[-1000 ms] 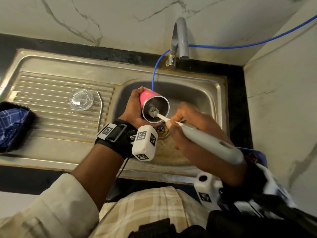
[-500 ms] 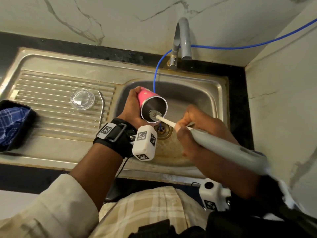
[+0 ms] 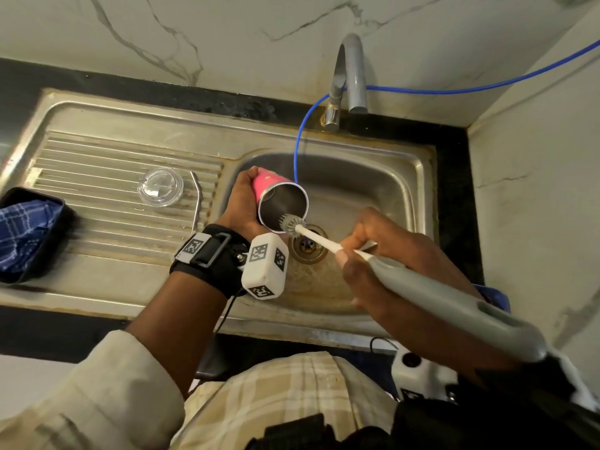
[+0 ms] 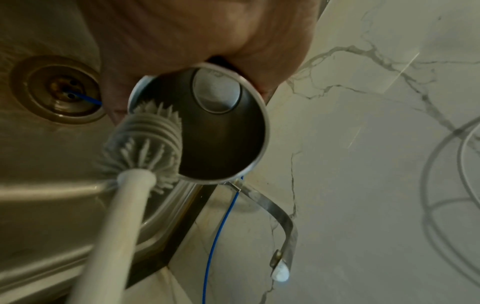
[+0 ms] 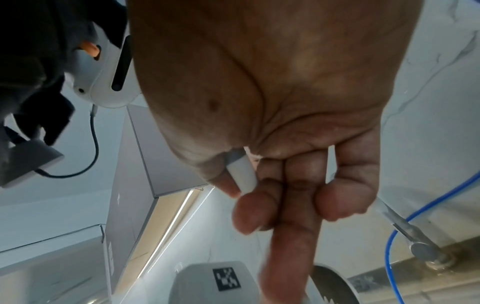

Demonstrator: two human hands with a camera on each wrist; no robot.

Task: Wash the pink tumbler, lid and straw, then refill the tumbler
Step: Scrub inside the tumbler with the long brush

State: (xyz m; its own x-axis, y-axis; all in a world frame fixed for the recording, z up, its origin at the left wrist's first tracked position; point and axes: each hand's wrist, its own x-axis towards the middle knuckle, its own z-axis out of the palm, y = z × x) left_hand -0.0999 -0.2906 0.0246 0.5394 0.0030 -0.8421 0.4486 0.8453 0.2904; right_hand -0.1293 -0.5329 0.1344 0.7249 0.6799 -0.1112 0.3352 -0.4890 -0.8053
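While brush head [image 3: 291, 224] sits at rim: tumbler [image 3: 280, 199] tipped over sink [image 3: 418, 177].
Left hand [image 3: 242, 203] wraps its pink wall; right hand [image 3: 383, 251] pinches brush handle. Steel, stiff, likely slippery wet; grip mid-body.

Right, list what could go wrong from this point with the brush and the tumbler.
1. The grey bristle brush head sits at the rim of the pink steel-lined tumbler, half out; it may flick dirty water.
2. The left hand holds the tumbler tilted over the steel sink basin; a wet grip could slip.
3. The thin blue tube hangs close behind the tumbler and could snag.
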